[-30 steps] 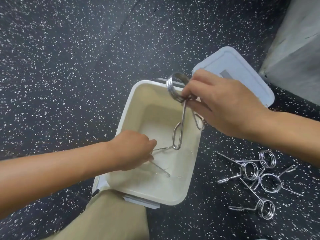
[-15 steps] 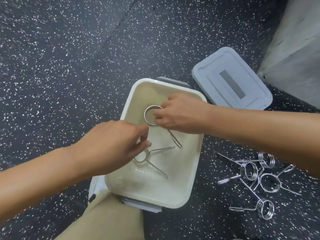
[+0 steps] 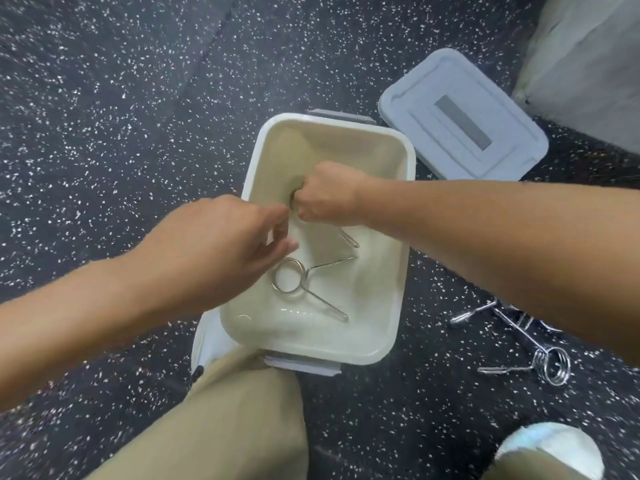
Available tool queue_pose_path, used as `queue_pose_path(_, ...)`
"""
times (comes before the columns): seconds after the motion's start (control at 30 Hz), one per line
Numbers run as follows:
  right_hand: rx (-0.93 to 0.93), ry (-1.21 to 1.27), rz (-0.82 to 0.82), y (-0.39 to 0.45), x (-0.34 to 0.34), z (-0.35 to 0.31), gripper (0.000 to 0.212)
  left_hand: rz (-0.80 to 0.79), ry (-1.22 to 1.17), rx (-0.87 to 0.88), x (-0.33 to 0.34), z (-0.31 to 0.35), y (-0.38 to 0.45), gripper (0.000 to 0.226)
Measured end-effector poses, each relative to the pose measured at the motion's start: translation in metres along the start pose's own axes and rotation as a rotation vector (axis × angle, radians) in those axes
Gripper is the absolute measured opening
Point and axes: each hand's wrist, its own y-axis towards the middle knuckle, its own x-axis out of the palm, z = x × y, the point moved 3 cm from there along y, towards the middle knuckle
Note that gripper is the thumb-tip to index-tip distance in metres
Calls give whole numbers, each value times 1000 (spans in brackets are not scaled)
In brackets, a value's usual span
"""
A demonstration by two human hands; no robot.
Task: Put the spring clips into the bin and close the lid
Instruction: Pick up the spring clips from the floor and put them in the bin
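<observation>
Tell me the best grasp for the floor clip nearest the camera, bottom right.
Take the spring clip by its coil, from above: the coil stands proud of the floor, while its thin handles lie flat, one running left, one crossing up toward the pile. The right hand is in the bin.

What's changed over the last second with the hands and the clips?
The right hand carried its spring clip from above the bin's far rim down into the bin and still grips it. The left hand let go of the clip on the bin floor and rose above it, empty. The lid and the clips on the floor stayed put.
</observation>
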Motion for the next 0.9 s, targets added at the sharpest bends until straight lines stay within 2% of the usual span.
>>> queue_pose_path(0.13,36,100,80,15,7,-6,28,14,-20,1,5,7,6,30)
queue_pose_path(0.27,54,189,59,18,24,-3,24,36,10,47,4,16,20,29)
queue_pose_path(0.4,138,196,122,3,16,-3,31,60,2,26,-1,9,25,33)
queue_pose_path(0.5,187,268,246,-35,-4,6,36,67,-8,22,-2,7,29,36)
queue_pose_path(0.63,213,353,466,-102,-18,20,24,82,13,64,-10,19,37,39)
queue_pose_path(0.7,252,380,474,-141,-17,23,32,76,17,88,-14,33,42,37)
queue_pose_path(0.8,401,558,472,-199,-5,22,36,27,52,135,-18,58,50,34)
queue_pose_path(0.9,559,684,403,-251,18,13,40,-53,143,208,-24,88,61,40)
